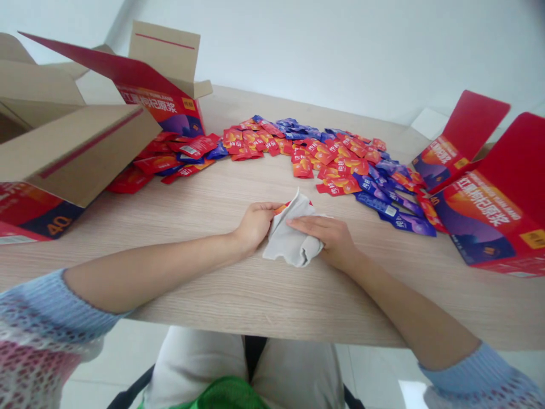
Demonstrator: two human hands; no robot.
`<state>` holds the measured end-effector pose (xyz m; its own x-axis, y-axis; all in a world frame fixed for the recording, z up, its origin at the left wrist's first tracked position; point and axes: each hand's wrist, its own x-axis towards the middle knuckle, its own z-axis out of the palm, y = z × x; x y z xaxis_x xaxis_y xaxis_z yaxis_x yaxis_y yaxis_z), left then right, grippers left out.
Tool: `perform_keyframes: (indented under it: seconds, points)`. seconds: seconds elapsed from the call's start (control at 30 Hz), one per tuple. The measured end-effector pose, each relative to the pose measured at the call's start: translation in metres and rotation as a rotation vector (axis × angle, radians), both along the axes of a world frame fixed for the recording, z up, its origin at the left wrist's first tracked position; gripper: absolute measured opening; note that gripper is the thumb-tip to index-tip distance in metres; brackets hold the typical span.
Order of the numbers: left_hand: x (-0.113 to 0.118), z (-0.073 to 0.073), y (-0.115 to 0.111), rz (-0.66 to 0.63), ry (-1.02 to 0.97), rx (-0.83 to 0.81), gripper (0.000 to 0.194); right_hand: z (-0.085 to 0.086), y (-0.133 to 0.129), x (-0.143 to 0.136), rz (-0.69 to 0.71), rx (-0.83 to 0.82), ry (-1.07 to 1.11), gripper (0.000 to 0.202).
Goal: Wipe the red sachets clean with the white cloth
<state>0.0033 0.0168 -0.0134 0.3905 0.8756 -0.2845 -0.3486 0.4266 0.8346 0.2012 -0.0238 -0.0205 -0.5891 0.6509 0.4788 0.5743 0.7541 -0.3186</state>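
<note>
Knit sleeves (46, 309) at eight and four o'clock. Left hand (254, 226) grips red packet (280, 209) at its two o'clock; right hand (338, 240), at packet's four o'clock, holds grey cloth (284, 238) over it. Long axis concealed.

The left hand (256, 226) is just left of the cloth (287, 238), fingers curled in at its edge. The right hand (334, 237) is at the cloth's right side, fingers extended flat over it. Both forearms, bare below knitted sleeves, angle inward toward the cloth from either side, wrists nearly straight.
</note>
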Motion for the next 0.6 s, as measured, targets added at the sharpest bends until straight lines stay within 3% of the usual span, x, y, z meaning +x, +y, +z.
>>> perform_keyframes:
  seconds: [0.1,0.2,0.33,0.43,0.6]
  points:
    - [0.004,-0.001,0.0,0.043,0.012,0.001,0.031,-0.001,0.006,-0.005,-0.07,-0.009,-0.083,0.039]
    - [0.005,0.0,0.0,0.103,0.071,0.053,0.028,0.002,0.011,-0.003,-0.276,-0.043,-0.125,0.038]
    - [0.003,0.0,0.0,0.06,0.118,0.048,0.027,0.001,0.019,0.009,-0.521,-0.058,-0.204,0.047]
    - [0.003,0.001,-0.001,0.069,0.119,0.047,0.024,-0.002,0.025,0.02,-0.593,-0.019,-0.195,0.047]
    - [0.005,0.005,-0.004,0.116,0.114,0.038,0.031,-0.002,0.02,0.022,-0.606,0.043,0.055,0.046]
